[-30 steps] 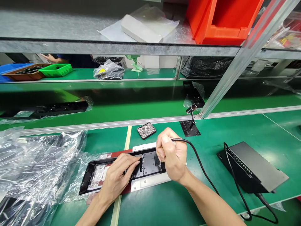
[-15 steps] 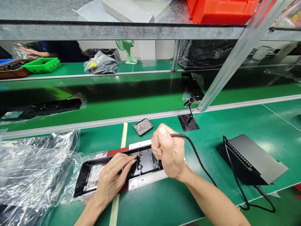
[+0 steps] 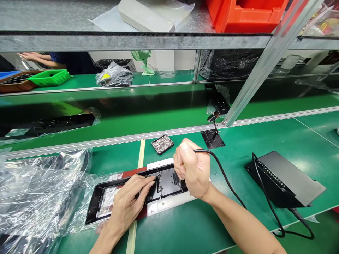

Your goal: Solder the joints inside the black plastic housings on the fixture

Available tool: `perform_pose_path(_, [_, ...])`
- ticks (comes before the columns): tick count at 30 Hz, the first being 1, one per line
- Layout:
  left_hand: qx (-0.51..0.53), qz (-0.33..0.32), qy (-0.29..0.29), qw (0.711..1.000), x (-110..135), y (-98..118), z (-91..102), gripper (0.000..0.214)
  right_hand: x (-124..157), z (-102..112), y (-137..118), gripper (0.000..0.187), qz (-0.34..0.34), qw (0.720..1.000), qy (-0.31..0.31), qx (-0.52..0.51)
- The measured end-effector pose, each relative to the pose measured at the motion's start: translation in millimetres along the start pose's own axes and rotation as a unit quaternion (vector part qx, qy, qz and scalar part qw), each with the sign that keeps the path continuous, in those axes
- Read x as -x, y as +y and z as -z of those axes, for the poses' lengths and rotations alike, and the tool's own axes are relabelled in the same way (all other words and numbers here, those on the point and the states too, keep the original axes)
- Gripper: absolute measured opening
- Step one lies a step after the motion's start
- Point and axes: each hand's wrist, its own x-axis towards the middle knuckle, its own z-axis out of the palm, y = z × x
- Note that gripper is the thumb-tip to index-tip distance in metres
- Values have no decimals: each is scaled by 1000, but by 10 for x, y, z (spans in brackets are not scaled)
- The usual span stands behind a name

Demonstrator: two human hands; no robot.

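A long black plastic housing (image 3: 166, 183) lies between white side strips (image 3: 169, 204) on a reddish-brown base (image 3: 143, 212). Over its left half is my left hand (image 3: 131, 197), thumb and forefinger pressed together beside a small black crosspiece (image 3: 157, 184) inside the housing. What those fingertips pinch, if anything, is hidden. My right hand (image 3: 192, 167) is wrapped in an upright fist around a corded electric screwdriver above the housing's right end. The fist hides its body and tip; the black cord (image 3: 224, 176) leaves at the top. Just beyond the housing sits a small black tray of screws (image 3: 162, 144).
Clear plastic bags (image 3: 39, 197) cover the left side. A black metal stand with a ring (image 3: 213, 130) is behind my right hand; a black-grey box (image 3: 286, 180) with looped cable stands right. A metal shelf (image 3: 132, 42) crosses overhead. Far left, a co-worker's hands (image 3: 29, 56) show.
The whole view has shifted slightly, with the bench scene a little lower and to the right. Both hands keep the same grip and place on the housing.
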Motion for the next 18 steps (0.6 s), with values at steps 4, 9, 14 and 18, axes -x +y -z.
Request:
perform_pose_path(4, [-6,-7,6,1000,7,4,-2,31,-4,-14,-8,41,-1,1000,0,-12])
perform_pose_path(9, [-18,-17,8,1000,27,-19,-13,32,4,-30,-36,43,1,1000,8,6])
perform_pose_path(14, [-3,-24,3,1000,89,-21,-29,35,20,-34,-44,43,-6,1000,15,12])
perform_pose_path(18, [11,-31,7,999,139,39,-34,39,23,-23,-33,42,-5,999,28,28])
